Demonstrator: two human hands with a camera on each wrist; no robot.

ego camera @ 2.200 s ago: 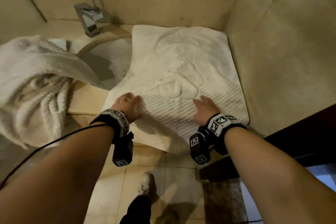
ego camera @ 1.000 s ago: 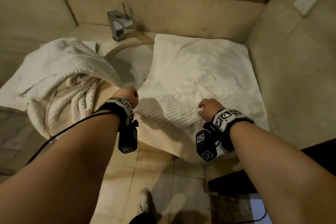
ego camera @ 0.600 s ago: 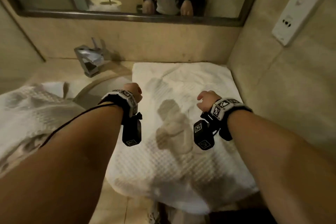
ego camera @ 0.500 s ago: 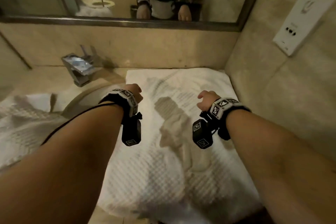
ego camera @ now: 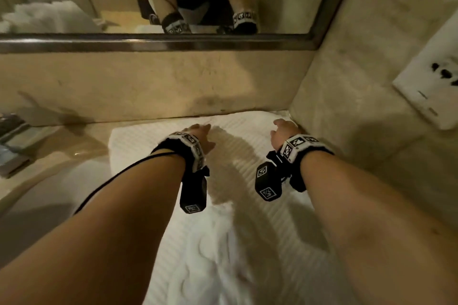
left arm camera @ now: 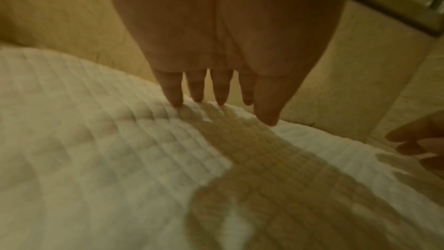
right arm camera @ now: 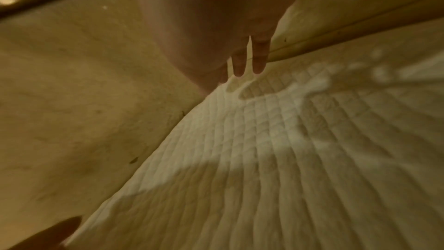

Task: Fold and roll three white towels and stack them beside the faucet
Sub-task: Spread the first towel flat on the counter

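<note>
A white waffle-weave towel (ego camera: 247, 242) lies spread flat on the counter, filling the corner between the back wall and the right wall. Both my hands reach over it to its far edge. My left hand (ego camera: 198, 131) has straight fingers, and in the left wrist view their tips (left arm camera: 176, 100) touch the towel (left arm camera: 96, 159) at its far hem. My right hand (ego camera: 282, 129) is at the far right corner, its fingers (right arm camera: 240, 67) straight at the hem of the towel (right arm camera: 312, 159). Neither hand holds anything. The chrome faucet (ego camera: 11, 141) is cut off at the left edge.
The sink basin (ego camera: 49, 181) lies left of the towel. A framed mirror (ego camera: 173, 42) runs above the back wall and reflects my arms. A white socket plate (ego camera: 431, 91) is on the right wall, which stands close to my right hand.
Both hands moved from the near part of the towel to its far edge by the wall, and their fingers straightened. The view tilted up; the heap of other towels left the frame.
</note>
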